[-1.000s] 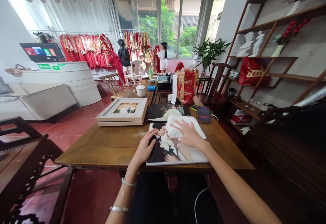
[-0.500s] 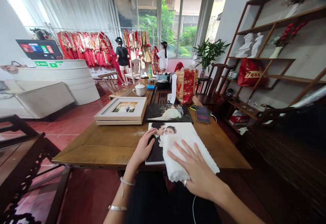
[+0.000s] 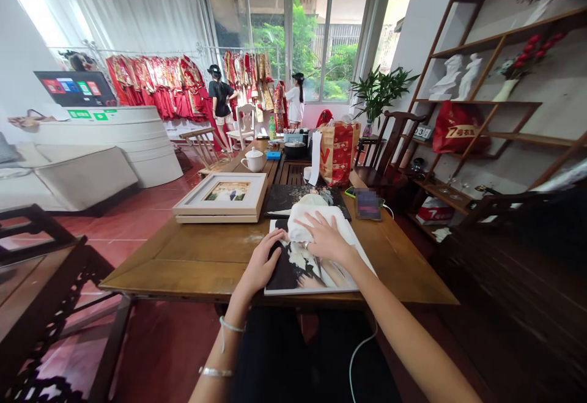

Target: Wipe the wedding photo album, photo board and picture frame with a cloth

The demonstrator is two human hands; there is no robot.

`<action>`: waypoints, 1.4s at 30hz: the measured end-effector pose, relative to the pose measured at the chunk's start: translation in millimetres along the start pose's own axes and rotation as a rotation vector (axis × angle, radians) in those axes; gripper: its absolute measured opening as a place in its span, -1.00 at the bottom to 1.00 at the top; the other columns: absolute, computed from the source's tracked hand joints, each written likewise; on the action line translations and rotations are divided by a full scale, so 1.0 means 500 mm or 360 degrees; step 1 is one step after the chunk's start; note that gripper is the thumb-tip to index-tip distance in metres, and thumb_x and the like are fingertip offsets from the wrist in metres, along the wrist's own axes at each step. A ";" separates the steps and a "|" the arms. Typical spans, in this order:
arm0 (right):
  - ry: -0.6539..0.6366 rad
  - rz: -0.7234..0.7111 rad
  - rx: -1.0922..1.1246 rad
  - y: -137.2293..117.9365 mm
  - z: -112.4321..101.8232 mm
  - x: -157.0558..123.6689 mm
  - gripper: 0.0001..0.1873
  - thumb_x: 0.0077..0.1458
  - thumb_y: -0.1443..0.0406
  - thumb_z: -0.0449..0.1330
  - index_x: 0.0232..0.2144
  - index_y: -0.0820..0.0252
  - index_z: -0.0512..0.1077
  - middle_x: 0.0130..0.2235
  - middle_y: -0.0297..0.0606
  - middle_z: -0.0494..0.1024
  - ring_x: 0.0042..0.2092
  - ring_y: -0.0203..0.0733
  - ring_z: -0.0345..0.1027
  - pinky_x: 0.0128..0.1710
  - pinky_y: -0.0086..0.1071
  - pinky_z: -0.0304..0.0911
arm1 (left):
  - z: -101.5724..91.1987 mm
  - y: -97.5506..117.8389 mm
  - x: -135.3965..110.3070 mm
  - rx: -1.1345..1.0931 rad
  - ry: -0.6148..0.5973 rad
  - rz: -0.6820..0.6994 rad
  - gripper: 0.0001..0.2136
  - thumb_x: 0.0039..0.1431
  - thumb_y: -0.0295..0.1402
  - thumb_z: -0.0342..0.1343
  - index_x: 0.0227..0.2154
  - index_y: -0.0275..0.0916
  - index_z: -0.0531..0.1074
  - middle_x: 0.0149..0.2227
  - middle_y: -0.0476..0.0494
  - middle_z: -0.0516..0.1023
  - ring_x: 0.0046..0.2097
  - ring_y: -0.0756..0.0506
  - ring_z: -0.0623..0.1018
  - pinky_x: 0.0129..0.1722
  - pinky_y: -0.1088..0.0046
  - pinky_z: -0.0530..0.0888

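A wedding photo panel (image 3: 321,274) lies flat on the wooden table in front of me, its upper part covered. My right hand (image 3: 328,238) presses a white cloth (image 3: 300,222) onto that upper part. Its fingers are spread over the top of the cloth, while the thumb, with a ring at its base, is tucked by the lower edge. My left hand (image 3: 262,262) rests open on the panel's left edge, fingers stretched out. Just behind, a second dark photo panel (image 3: 279,198) shows a pale dress and is partly hidden by the cloth.
Stacked picture frames (image 3: 188,207) sit left on the table (image 3: 183,271). Farther back are a white lidded cup (image 3: 253,159), a red paper bag (image 3: 342,152) and a phone (image 3: 368,204) with a cable. Two people stand by red garments (image 3: 162,85). Shelves (image 3: 504,106) rise at right.
My right hand has slid the cloth away from me, toward the panel's far edge, uncovering the near part of the picture. My left hand has stayed on the left edge.
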State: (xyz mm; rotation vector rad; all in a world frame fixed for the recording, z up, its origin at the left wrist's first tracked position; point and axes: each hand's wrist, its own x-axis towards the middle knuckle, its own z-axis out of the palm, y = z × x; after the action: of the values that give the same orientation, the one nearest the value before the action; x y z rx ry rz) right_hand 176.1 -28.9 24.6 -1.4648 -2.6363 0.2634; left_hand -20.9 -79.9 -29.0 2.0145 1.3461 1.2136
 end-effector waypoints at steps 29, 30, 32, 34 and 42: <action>0.0198 0.0185 -0.0026 -0.084 0.037 -0.121 -0.28 0.04 0.20 0.12 0.26 -0.02 0.04 0.33 -0.15 -0.09 0.31 0.24 -0.43 0.15 0.28 -0.52 | 0.001 -0.001 -0.001 -0.0033 0.0033 0.0025 -0.66 0.19 -0.38 -0.04 0.02 -0.19 0.37 0.15 -0.21 0.36 0.20 -0.15 0.32 0.23 0.15 0.18; 0.0192 0.0138 -0.0012 -0.096 0.041 -0.135 -0.26 0.03 0.19 0.13 0.26 -0.03 0.03 0.34 -0.15 -0.11 0.32 0.25 -0.45 0.16 0.28 -0.54 | 0.002 0.000 -0.001 -0.0040 0.0037 0.0018 -0.67 0.19 -0.37 -0.03 0.02 -0.19 0.37 0.15 -0.21 0.36 0.20 -0.15 0.32 0.23 0.15 0.18; 0.0166 0.0017 0.0050 -0.119 0.046 -0.170 -0.23 0.01 0.19 0.15 0.26 -0.05 0.01 0.34 -0.19 -0.14 0.32 0.22 -0.52 0.17 0.24 -0.60 | 0.003 0.002 -0.001 -0.0056 0.0039 0.0004 -0.67 0.19 -0.36 -0.03 0.01 -0.20 0.38 0.15 -0.22 0.37 0.20 -0.16 0.32 0.22 0.15 0.20; 0.0128 -0.0092 0.0139 -0.135 0.046 -0.204 -0.21 -0.02 0.20 0.16 0.26 -0.09 0.00 0.35 -0.26 -0.18 0.32 0.16 -0.58 0.19 0.20 -0.65 | 0.003 0.002 -0.001 -0.0076 0.0031 -0.0003 -0.66 0.18 -0.36 -0.03 0.02 -0.21 0.37 0.15 -0.23 0.36 0.19 -0.16 0.33 0.22 0.16 0.21; -0.0039 -0.0165 0.0363 -0.093 0.012 -0.295 -0.19 -0.05 0.40 0.05 0.25 -0.20 0.01 0.33 -0.57 -0.15 0.34 -0.12 -0.43 0.28 0.01 -0.55 | 0.003 0.001 -0.001 -0.0053 0.0022 -0.0024 -0.67 0.19 -0.39 -0.05 0.02 -0.21 0.37 0.16 -0.22 0.35 0.21 -0.15 0.30 0.24 0.16 0.16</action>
State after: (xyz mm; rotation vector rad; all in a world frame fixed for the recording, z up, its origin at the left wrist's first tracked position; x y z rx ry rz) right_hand 213.9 -178.9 26.1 -1.2577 -2.5885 0.5540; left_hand -19.3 -80.3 -29.8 1.9728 1.3364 1.2376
